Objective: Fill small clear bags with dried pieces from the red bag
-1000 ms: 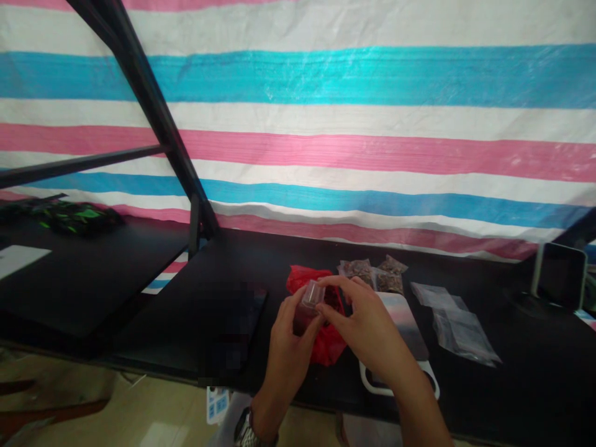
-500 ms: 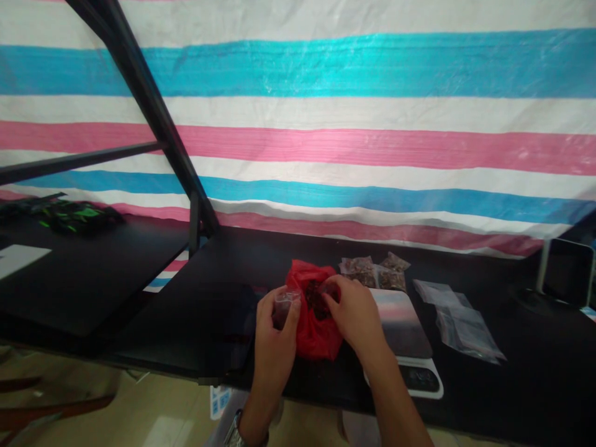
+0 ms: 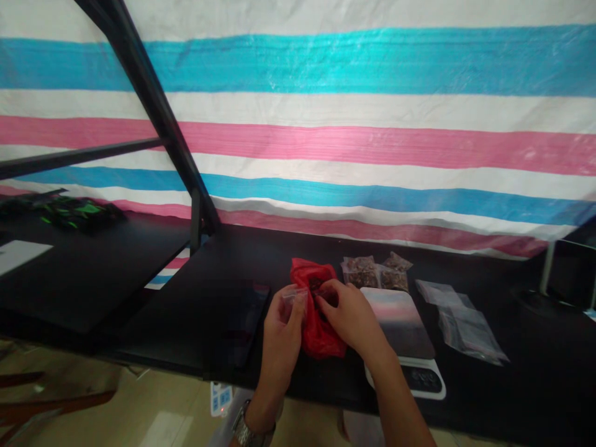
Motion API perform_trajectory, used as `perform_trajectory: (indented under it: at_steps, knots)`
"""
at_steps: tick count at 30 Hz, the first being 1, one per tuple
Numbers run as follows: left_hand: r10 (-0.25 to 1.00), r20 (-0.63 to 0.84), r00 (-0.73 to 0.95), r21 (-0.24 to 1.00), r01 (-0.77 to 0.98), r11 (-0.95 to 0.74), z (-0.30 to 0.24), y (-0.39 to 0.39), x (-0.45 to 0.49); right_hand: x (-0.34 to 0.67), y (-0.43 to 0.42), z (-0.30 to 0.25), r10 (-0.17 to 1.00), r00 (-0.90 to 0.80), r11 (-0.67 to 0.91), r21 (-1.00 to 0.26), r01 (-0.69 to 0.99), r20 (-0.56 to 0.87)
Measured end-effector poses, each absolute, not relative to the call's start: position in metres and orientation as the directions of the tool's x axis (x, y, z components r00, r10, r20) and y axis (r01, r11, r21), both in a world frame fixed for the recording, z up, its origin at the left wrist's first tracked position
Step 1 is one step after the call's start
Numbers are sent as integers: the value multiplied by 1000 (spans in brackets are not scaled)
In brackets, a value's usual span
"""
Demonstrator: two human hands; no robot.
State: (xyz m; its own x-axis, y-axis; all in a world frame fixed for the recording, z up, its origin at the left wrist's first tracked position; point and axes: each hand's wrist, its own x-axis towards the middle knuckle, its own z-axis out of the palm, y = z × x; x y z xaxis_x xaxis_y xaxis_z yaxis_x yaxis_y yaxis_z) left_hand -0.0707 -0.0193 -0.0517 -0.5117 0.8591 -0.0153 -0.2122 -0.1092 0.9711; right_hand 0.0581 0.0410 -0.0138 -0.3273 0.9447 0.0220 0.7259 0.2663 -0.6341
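Left hand (image 3: pixel 283 329): curled, with a small clear zip bag (image 3: pixel 298 298) gripped between thumb and fingers, the mouth of the bag turned up. A metal-banded wristwatch (image 3: pixel 251 429) is worn on the same wrist.

Right hand (image 3: pixel 351 315): half closed, palm down, thumb and forefinger brought close together at the mouth of a red plastic bag (image 3: pixel 325 341). Whether anything is pinched there cannot be told. The red bag is set between the two hands on the black tabletop (image 3: pixel 261 251), and dark, crumbly dried material (image 3: pixel 315 284) is seen in its opening, by the right fingertips. The kind of material cannot be made out.

Just to the right of the right hand, a digital scale (image 3: pixel 398 316) is placed, its near edge partly covered by the forearm; nothing is seen on the exposed part of its plate. Beyond the right hand, filled clear packets (image 3: pixel 362 273) of brownish material are grouped. Farther right of that hand, past the scale, flat clear bags (image 3: pixel 470 330) are laid overlapping. Beyond both hands, a striped tarpaulin (image 3: pixel 354 149) is hung behind the tabletop.
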Motion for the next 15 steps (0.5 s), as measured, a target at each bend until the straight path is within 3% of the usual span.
perform_trajectory:
  at_steps: [6,8,12,15]
  knots:
    - [865,-7,-502,977,-187,-101,-53,-19,-70,68,43,-15,938,-342,162,-803,574,-54]
    - [854,54,-518,990,-81,-112,-53,-21,-71,73,44,-12,951,-303,111,-840,531,-66]
    - [775,327,-541,936,299,-186,-52,-26,-71,86,45,1,967,-256,118,-911,394,15]
    - [782,362,-508,912,368,-184,-51,-28,-68,90,39,13,959,-265,165,-953,253,96]
